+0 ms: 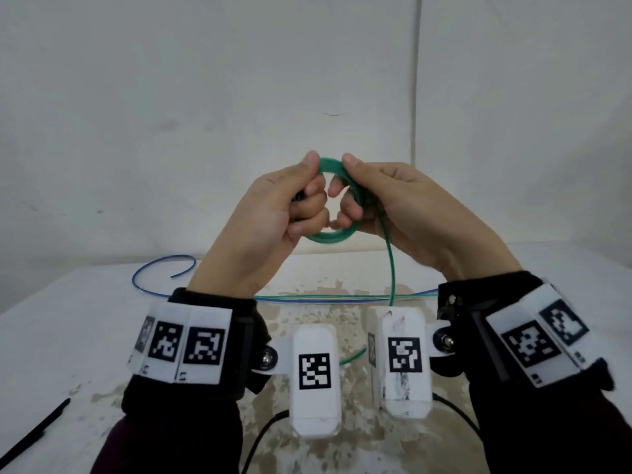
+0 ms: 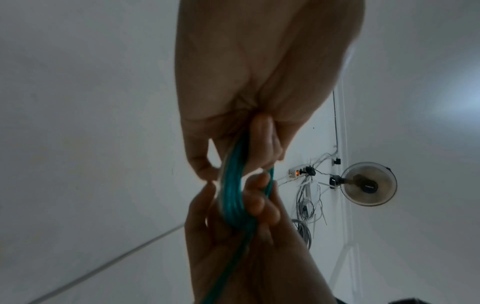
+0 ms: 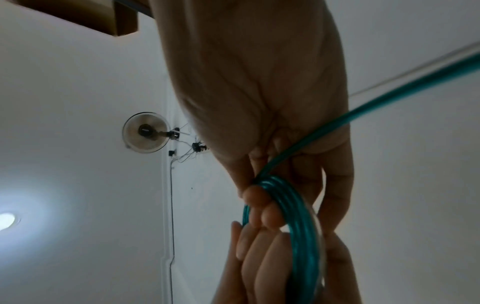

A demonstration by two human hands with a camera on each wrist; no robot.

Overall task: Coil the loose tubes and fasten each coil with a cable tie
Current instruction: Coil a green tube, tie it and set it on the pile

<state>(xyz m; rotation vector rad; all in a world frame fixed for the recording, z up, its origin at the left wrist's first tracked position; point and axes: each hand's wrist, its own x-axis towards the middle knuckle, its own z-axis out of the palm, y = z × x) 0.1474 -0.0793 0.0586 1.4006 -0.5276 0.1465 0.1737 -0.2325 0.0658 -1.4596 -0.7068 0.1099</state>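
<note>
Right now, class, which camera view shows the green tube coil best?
The head view: the green tube coil appears as a full ring between the left hand and right hand, its tail hanging down. Both wrist views show only edge-on strands among fingers.

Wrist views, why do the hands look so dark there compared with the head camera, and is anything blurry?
Left wrist view: the left hand is backlit by a bright patch on the pale wall, so it reads dim and brownish. Right wrist view: a glaring ceiling light darkens the right hand; the green tube smears near the lens. Head view: even, soft lighting and mild softness.
</note>
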